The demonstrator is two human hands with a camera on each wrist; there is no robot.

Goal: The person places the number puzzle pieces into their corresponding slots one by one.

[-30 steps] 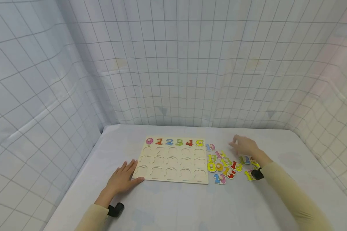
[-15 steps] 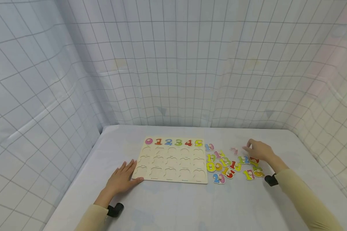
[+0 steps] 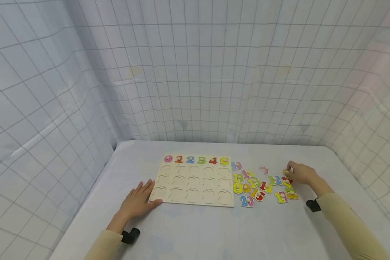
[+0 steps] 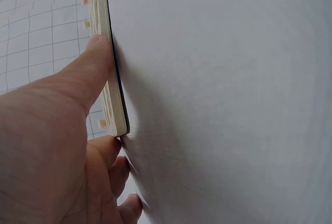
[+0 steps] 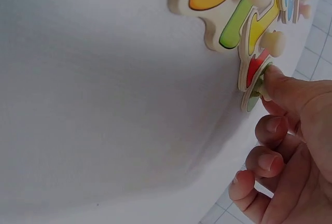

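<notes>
A pale wooden number board (image 3: 195,186) lies flat on the table, with the pieces 0 to 5 along its top row and bare recesses below. My left hand (image 3: 137,199) rests at its lower left corner, fingers spread; in the left wrist view the thumb (image 4: 93,60) lies on the board's edge. At the far right of the loose pieces, my right hand (image 3: 302,174) pinches a green number piece (image 3: 285,172) by its knob with thumb and index finger. That green piece (image 5: 252,97) shows at the fingertips in the right wrist view; its digit is mostly hidden.
Several knobbed number pieces lie right of the board, among them a blue-and-pink 20 (image 3: 247,201), a yellow 8 (image 3: 237,187) and a 17 (image 3: 281,197). A pink 7 (image 3: 264,170) lies apart behind them. Gridded curtains (image 3: 188,79) enclose the white table (image 3: 195,231).
My right hand has moved right and slightly toward me, from behind the pieces to the green piece. The pink 7 has come into view. My left hand stays put.
</notes>
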